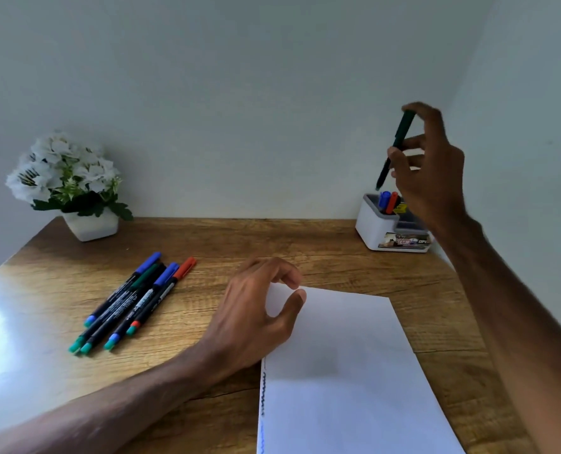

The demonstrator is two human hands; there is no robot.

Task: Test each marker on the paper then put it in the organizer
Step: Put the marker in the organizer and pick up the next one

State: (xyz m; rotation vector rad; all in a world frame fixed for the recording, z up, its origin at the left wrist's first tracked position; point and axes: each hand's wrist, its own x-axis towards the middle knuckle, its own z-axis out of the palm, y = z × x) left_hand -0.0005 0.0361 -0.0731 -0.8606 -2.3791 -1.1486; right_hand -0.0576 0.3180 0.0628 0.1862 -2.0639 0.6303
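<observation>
My right hand [429, 172] holds a green marker [398, 140] in its fingers, tilted, lower end just above the white organizer [375, 229] at the back right of the desk. A blue marker [384, 198] and a red marker [393, 201] stand in the organizer. My left hand [256, 309] hovers with loosely curled fingers over the top left corner of the white paper [348, 371] and holds nothing. Squiggly test lines run along the paper's left edge. Several capped markers [132, 303] lie side by side on the desk to the left.
A white pot of white flowers [73, 188] stands at the back left corner of the wooden desk [305, 250]. Pale walls close in behind and on the right. Bright glare covers the desk's left edge.
</observation>
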